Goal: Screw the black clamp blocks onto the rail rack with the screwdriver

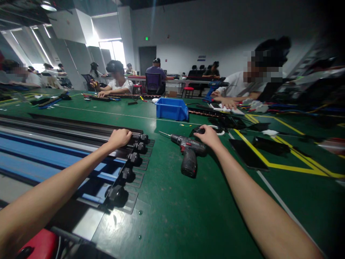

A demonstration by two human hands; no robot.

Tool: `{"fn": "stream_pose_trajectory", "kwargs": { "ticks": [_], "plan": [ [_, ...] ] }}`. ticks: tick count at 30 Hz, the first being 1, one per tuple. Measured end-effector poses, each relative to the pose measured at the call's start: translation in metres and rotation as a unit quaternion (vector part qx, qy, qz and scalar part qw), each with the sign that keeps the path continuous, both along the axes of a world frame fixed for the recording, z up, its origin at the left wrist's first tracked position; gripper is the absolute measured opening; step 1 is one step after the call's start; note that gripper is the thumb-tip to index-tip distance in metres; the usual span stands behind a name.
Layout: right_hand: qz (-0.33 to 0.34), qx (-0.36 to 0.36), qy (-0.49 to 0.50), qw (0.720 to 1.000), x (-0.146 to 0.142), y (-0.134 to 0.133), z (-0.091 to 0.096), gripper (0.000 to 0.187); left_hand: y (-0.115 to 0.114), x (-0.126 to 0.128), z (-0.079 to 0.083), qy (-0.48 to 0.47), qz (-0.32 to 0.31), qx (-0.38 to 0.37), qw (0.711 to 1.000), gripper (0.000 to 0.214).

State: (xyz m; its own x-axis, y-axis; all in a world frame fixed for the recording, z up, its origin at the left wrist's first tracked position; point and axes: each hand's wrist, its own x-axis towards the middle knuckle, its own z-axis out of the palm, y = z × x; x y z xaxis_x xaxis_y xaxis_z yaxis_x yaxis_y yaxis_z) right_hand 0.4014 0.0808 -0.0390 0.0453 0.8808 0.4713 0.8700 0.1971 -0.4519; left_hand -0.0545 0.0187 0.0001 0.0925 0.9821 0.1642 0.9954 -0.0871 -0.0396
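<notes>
My left hand [120,138] is curled over the end of a long black rail [88,126], among several parallel rails on the left. Black cable glands [118,194] stick out from the end plates of these rails. To the right, my right hand [208,136] closes its thumb and fingers on a small black part [197,131], whose exact kind I cannot make out. A black and red cordless drill [189,153] lies on its side between my hands, its long bit pointing left. Blue channels [61,151] show inside the nearer rails.
A blue plastic bin [172,109] stands ahead on the green table [172,212]. Dark flat panels [248,154] lie at right by yellow tape lines. A co-worker [242,82] sits across at right near a blue drill [214,89]; another person [118,81] works further left.
</notes>
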Motion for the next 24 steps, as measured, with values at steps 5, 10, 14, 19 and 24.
{"fn": "stream_pose_trajectory", "kwargs": {
  "ticks": [5, 10, 14, 19, 24],
  "plan": [
    [0.021, -0.072, -0.049, 0.996, 0.01, -0.001, -0.001, 0.032, 0.0, -0.001, -0.001, -0.004, -0.005, 0.004, 1.0, 0.049],
    [0.033, -0.094, -0.032, 0.995, 0.015, -0.005, -0.001, 0.038, 0.001, -0.001, -0.002, 0.001, 0.002, 0.004, 1.0, 0.051],
    [0.016, -0.049, 0.013, 0.999, 0.012, -0.012, 0.007, 0.035, 0.001, -0.001, -0.002, 0.005, -0.004, 0.001, 1.0, 0.051],
    [-0.027, 0.075, 0.164, 0.983, -0.001, -0.017, 0.047, 0.042, 0.0, -0.001, 0.0, -0.003, -0.003, -0.005, 1.0, 0.049],
    [0.062, 0.163, 0.317, 0.932, -0.025, -0.03, 0.097, 0.034, 0.0, 0.0, -0.001, -0.006, 0.008, -0.005, 1.0, 0.048]
  ]
}}
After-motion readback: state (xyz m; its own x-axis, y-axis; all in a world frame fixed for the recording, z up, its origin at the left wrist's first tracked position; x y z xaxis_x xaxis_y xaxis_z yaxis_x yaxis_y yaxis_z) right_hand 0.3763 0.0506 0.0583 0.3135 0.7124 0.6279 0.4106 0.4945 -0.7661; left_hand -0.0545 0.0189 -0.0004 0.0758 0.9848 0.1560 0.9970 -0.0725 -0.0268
